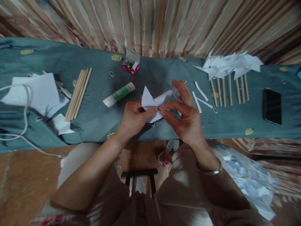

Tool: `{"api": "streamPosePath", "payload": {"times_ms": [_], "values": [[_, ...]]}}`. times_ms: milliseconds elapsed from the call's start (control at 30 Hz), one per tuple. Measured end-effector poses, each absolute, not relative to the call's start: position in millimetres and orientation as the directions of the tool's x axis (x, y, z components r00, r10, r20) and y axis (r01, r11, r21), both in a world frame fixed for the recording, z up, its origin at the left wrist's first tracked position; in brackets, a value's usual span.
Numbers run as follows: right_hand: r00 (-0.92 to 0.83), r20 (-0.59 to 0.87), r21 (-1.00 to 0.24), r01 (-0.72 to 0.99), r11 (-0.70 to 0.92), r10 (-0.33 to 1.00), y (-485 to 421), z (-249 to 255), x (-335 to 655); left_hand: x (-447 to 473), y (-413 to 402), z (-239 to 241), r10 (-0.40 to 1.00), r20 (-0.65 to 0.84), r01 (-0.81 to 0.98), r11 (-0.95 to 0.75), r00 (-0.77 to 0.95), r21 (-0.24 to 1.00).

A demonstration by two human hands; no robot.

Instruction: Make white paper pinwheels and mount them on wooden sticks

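My left hand [135, 117] is closed on a white paper pinwheel [147, 98], its thumb pressed near the folded centre. The paper's points stand up above the fingers. At that centre my right hand [187, 117] pinches a small, thin gold-coloured piece between thumb and forefinger; its exact kind is too small to make out. The other right fingers are raised. A glue stick [119, 94] with a green label lies left of the pinwheel. Behind it stands an open red box [130, 66] of small metal pieces. White paper strips [199, 99] lie beyond my right hand.
Finished pinwheels on wooden sticks [230, 66] lie at the right, near a black phone [272, 106]. Loose wooden sticks [78, 94] and white paper sheets [35, 91] are at the left, with a white cable [25, 110] across them. A plastic bag [244, 175] sits below right.
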State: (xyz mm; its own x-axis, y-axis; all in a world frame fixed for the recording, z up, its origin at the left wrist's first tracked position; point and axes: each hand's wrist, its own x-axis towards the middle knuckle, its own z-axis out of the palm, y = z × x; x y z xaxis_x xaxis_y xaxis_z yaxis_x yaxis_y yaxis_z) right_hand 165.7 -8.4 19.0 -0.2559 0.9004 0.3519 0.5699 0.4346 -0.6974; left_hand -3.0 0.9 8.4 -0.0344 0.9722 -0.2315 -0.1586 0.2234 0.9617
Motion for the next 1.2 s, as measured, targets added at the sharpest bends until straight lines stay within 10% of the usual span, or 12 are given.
{"api": "streamPosePath", "payload": {"times_ms": [1200], "values": [[-0.269, 0.212, -0.830, 0.457, 0.318, 0.940, -3.5, 13.1, 170.9, -7.3, -1.9, 3.7, 0.980, -0.192, -0.155, 0.197, 0.043, 0.968]]}}
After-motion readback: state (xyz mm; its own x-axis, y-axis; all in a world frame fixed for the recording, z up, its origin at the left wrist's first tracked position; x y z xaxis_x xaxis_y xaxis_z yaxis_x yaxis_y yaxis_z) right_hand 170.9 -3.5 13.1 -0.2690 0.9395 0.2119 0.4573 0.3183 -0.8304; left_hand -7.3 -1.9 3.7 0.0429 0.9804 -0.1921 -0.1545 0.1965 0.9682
